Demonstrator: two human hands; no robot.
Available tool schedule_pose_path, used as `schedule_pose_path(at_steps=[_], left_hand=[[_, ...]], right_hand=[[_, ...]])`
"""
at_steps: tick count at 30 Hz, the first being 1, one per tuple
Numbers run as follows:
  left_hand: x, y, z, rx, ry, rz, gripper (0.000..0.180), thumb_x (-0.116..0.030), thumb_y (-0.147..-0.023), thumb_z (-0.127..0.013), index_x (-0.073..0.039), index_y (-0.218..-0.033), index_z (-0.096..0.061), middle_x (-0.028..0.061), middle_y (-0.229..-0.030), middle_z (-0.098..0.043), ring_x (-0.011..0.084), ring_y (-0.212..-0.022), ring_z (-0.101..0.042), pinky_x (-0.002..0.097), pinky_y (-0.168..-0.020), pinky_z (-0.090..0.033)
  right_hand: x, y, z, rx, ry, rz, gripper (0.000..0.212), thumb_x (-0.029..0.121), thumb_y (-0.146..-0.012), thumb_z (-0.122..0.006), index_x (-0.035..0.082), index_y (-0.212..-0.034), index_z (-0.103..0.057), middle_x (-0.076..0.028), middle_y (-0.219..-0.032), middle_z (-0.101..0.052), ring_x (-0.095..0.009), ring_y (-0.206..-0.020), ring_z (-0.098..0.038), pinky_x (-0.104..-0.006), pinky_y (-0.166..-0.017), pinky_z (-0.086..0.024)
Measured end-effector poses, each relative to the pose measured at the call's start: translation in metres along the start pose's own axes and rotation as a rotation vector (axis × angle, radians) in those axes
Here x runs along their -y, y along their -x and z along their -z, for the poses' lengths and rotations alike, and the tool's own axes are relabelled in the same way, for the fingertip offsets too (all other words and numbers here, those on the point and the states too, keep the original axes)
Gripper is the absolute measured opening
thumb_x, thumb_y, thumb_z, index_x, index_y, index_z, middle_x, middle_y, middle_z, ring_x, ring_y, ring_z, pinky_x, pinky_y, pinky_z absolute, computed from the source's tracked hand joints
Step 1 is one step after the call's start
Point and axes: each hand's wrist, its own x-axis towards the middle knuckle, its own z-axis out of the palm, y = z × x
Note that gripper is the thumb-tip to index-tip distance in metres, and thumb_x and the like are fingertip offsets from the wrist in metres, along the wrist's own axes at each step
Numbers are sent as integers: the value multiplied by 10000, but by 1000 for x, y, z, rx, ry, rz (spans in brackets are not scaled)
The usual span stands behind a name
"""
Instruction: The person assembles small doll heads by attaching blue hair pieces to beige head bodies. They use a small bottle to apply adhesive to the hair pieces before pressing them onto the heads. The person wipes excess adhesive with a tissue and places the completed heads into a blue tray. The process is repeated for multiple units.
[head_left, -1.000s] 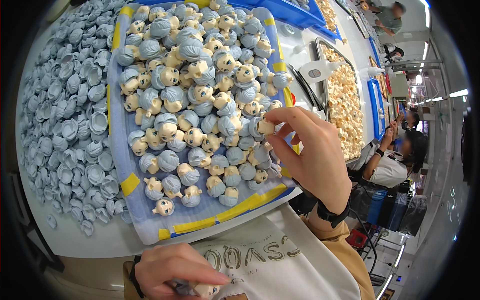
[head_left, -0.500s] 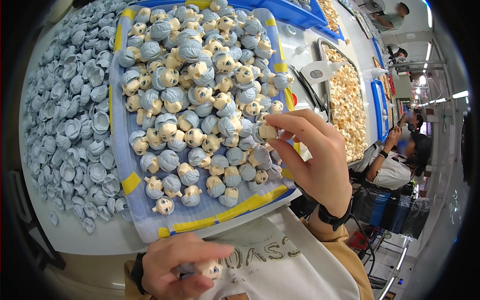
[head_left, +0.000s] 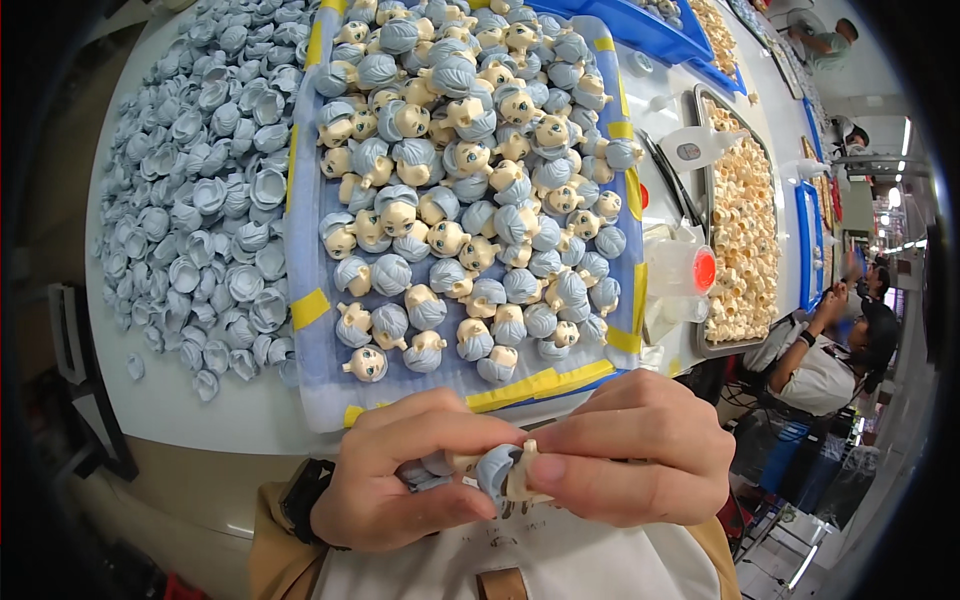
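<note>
In front of my chest my two hands meet. My left hand (head_left: 405,475) has its fingers curled round a doll head, whose grey-blue hair (head_left: 428,468) shows between the fingers; its face is hidden. My right hand (head_left: 645,450) pinches another doll head (head_left: 522,475) between thumb and fingers, a cream piece with a grey-blue hair part (head_left: 493,474) on its left side. The two heads are close together; I cannot tell whether they touch. Just beyond my hands, a tray lined with bluish film (head_left: 440,385) and edged with yellow tape holds many similar heads.
Loose grey-blue hair shells (head_left: 210,190) are heaped on the white table to the left. Right of the tray are black tweezers (head_left: 672,180), a white squeeze bottle (head_left: 700,148), a red-capped container (head_left: 690,270) and a metal tray (head_left: 706,200) of cream parts. Co-workers sit farther right.
My right hand has come back from the tray's right side to my chest with a doll head. My left hand has risen slightly and moved right to meet it.
</note>
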Motion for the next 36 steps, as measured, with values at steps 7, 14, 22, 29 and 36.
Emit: schedule_pose_path(at_steps=[7, 14, 22, 29, 36], left_hand=[[-4, -2, -14, -45, -91, 19, 396, -327, -823, -618, 21, -1012, -608, 46, -737, -527, 125, -638, -478, 248, -567, -370], [-5, -3, -23, -53, -1, 19, 429, -377, -851, -563, 23, -1000, -611, 60, -792, -565, 133, -645, -490, 242, -580, -382], [-4, -6, -25, -85, -187, -34, 385, -335, -796, -646, 1, -983, -634, 51, -755, -562, 131, -628, -487, 242, -563, -379], [-5, -7, -26, -85, -287, 32, 442, -411, -798, -618, 16, -915, -627, 58, -731, -551, 114, -637, -493, 245, -558, -363], [3, -4, -24, 82, 179, 264, 467, -389, -899, -476, 22, -1113, -532, 23, -738, -540, 61, -598, -493, 201, -525, -384]], right_hand=[[1, 9, 2, -128, 112, 71, 273, 62, -578, -622, -62, -819, -649, -132, -765, -613, -151, -541, -561, -206, -460, -430], [1, 13, 1, -289, 18, 112, 283, 45, -552, -619, -67, -810, -651, -134, -742, -619, -148, -524, -561, -199, -444, -419], [6, 13, 23, 6, 239, 82, 333, 67, -566, -605, -72, -868, -627, -108, -759, -588, -135, -529, -529, -218, -440, -399], [8, 13, 25, 119, 301, 70, 324, 101, -597, -632, -54, -882, -631, -58, -745, -524, -125, -558, -503, -226, -453, -387], [6, 21, 11, -103, 181, -55, 411, 259, -590, -742, 24, -916, -657, -67, -799, -558, -173, -646, -529, -254, -516, -413]])
